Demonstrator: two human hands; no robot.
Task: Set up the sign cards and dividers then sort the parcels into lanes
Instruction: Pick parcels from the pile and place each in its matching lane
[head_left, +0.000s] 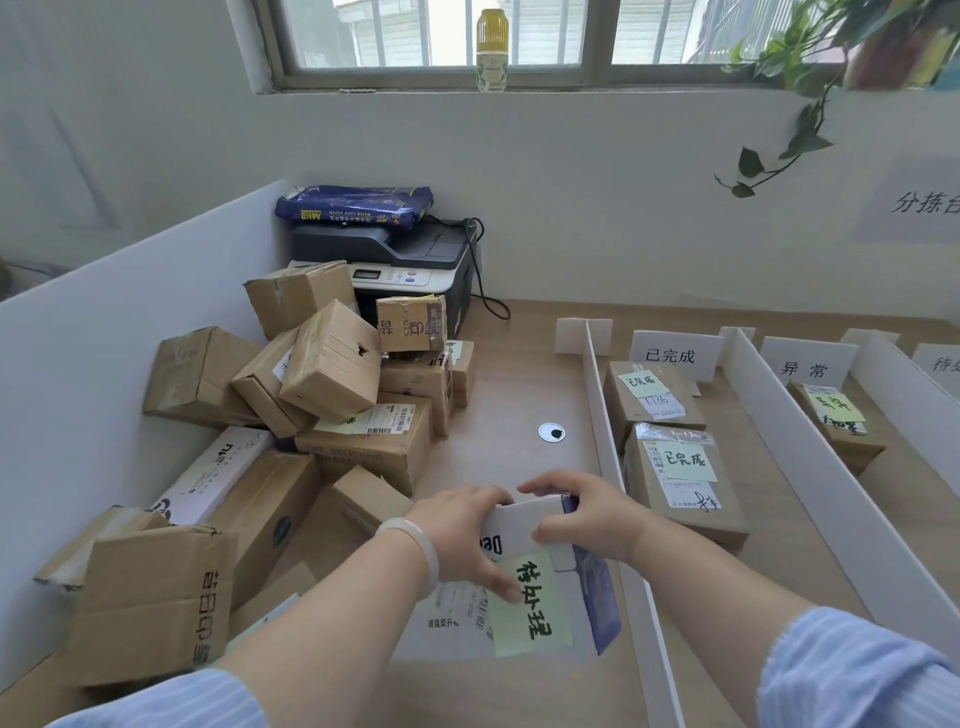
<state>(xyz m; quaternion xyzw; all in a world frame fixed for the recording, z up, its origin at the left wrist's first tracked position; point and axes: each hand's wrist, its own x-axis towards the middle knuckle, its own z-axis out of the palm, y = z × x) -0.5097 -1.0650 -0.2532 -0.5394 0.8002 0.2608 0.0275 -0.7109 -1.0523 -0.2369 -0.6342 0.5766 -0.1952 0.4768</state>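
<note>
A white and blue parcel (540, 613) with a green sticky note is held low in the middle of the view. My left hand (462, 535) grips its left top edge and my right hand (582, 514) grips its right top edge. A pile of brown cardboard parcels (332, 374) fills the left of the table. White dividers (605, 415) (789, 415) stand on the right and form lanes. Sign cards (675, 356) (808, 369) stand at the far end of the lanes. Two parcels (652, 400) (685, 483) lie in the first lane, one parcel (836, 421) in the second.
A printer (410, 260) with a blue paper pack on top stands in the far corner. A white board (130, 322) walls the table's left side. A bottle (492, 49) stands on the window sill. A plant (795, 104) hangs at the upper right.
</note>
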